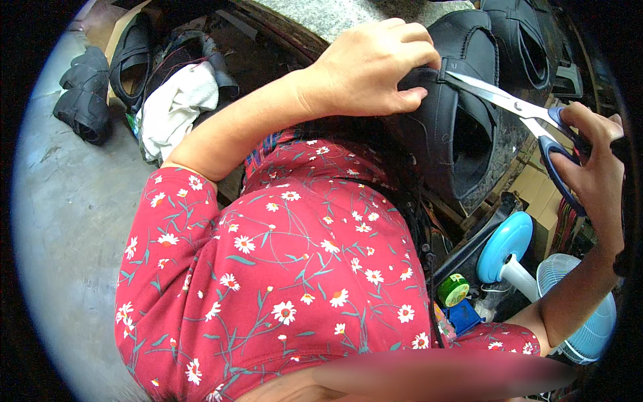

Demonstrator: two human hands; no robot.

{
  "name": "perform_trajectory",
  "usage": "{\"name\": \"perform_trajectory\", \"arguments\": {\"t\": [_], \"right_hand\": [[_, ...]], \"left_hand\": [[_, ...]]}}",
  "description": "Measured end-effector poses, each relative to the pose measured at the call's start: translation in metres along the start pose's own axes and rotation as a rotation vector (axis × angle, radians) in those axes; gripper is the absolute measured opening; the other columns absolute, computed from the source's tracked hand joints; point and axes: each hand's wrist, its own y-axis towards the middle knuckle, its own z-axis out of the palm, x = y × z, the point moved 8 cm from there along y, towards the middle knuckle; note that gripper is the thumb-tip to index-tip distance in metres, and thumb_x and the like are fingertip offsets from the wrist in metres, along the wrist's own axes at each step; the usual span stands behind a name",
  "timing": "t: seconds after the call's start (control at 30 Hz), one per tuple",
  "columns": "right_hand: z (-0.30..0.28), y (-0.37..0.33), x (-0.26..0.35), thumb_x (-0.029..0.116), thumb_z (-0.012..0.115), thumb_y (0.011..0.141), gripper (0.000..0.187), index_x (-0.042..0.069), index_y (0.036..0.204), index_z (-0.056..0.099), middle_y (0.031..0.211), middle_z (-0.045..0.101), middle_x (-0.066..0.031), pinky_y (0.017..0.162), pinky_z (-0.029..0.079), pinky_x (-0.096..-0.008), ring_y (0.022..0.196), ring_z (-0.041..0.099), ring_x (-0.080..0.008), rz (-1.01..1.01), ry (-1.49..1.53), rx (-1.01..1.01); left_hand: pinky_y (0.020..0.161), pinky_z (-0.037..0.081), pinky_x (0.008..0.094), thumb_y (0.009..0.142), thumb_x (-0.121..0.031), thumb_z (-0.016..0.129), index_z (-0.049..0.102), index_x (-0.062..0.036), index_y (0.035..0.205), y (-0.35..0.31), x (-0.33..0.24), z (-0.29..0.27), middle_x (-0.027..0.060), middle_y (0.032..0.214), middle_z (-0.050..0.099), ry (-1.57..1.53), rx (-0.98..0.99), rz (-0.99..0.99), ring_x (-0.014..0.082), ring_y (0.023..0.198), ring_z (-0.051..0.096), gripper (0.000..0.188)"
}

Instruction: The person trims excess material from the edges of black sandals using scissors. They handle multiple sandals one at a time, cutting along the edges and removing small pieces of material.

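Observation:
A black shoe point(439, 147) with stitched seams stands in front of me, its opening facing up. My left hand point(372, 67) is closed on the black material at the shoe's side, thumb and fingers pinched close together. In my right hand point(593, 157) is a pair of scissors point(492, 94) with dark blue handles, fingers and thumb through the loops. The handles are spread apart. The scissor tips touch or nearly touch the shoe's strap, beside my left fingertips. What exactly lies between the blades is too small to tell.
Another black shoe point(519, 43) stands behind on the right. More black shoes point(84, 94) and a white cloth point(177, 104) are at the left. A blue-based fan point(506, 248), a green tape roll point(453, 290) and a cardboard box point(536, 194) are at the lower right.

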Motion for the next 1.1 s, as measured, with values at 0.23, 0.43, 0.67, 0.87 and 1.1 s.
{"name": "perform_trajectory", "arguments": {"t": [0.23,0.43,0.67,0.87,1.1], "right_hand": [[-0.01,-0.002,0.019,0.003,0.082,0.073,0.061,0.009,0.129,0.056,0.121,0.062,-0.0119,0.096,0.053,-0.034,0.109,0.065,-0.0235,0.05,0.019,0.0],[-0.02,0.01,0.063,0.007,0.085,0.067,0.056,0.01,0.118,0.063,0.112,0.066,-0.0107,0.092,0.053,-0.034,0.11,0.064,-0.0248,-0.194,-0.179,0.023],[-0.044,-0.01,0.022,0.016,0.081,0.076,0.036,0.009,0.109,0.068,0.094,0.07,-0.0097,0.081,0.052,-0.0351,0.093,0.066,-0.0224,0.157,-0.28,-0.159],[0.017,-0.047,-0.034,0.007,0.067,0.094,0.018,-0.004,0.108,0.065,0.091,0.073,-0.0063,0.074,0.052,-0.0213,0.083,0.067,-0.0082,0.271,0.644,-0.295],[0.092,-0.086,-0.014,0.011,0.074,0.083,0.022,0.001,0.102,0.067,0.081,0.072,-0.0112,0.067,0.051,-0.0312,0.072,0.068,-0.0181,0.37,0.64,-0.227]], "left_hand": [[0.076,0.054,0.0385,0.079,-0.019,0.07,0.066,-0.01,0.083,0.004,0.003,0.007,0.0044,0.087,0.062,0.071,0.04,0.02,0.0252,0.087,0.062,0.011],[0.074,0.053,0.0381,0.079,-0.017,0.07,0.066,-0.0088,0.083,0.008,-0.002,-0.004,0.0058,0.085,0.062,0.078,-0.068,0.044,0.0267,0.085,0.062,0.01],[0.082,0.05,0.0405,0.086,-0.013,0.071,0.072,-0.0057,0.101,0.017,-0.004,-0.022,0.0117,0.096,0.065,-0.031,-0.028,0.032,0.0312,0.092,0.063,0.017],[0.114,0.034,0.0574,0.066,-0.048,0.082,0.063,-0.0179,0.116,0.016,-0.049,0.025,0.0159,0.145,0.047,-0.136,0.485,0.38,0.0416,0.14,0.039,0.061],[0.11,0.039,0.0584,0.062,-0.05,0.08,0.06,-0.0164,0.094,0.006,-0.073,-0.006,0.0186,0.126,0.058,0.145,0.461,0.412,0.0354,0.12,0.058,0.051]]}}
